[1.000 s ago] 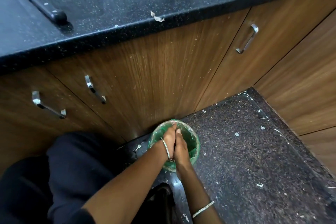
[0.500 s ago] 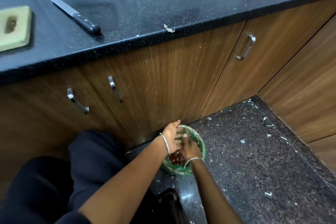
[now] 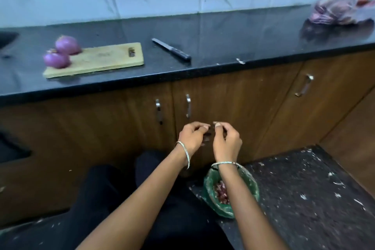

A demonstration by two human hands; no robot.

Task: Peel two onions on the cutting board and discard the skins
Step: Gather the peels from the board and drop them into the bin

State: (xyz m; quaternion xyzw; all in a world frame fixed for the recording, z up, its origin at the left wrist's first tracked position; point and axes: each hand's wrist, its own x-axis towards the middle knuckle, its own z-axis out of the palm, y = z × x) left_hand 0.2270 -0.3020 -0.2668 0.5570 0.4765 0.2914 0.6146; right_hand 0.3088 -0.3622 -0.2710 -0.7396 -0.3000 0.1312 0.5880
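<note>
Both hands have lifted out of the bin (image 3: 211, 185). Left hand (image 3: 191, 138) and right hand (image 3: 226, 143) hover close, fingers curled; whether they pinch scraps is unclear. At 6 o'clock, the bin holds papery, probably featherlight skins (image 3: 222, 191). At 10 o'clock, 2 onions (image 3: 68, 45), likely slick and firm, sit on the cutting board (image 3: 101, 60); cup them whole.

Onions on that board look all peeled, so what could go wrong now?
The two peeled onions sit at the very end of the cutting board and might roll off. The knife lies with its handle near the edge of the countertop; a bump could drop it.
</note>
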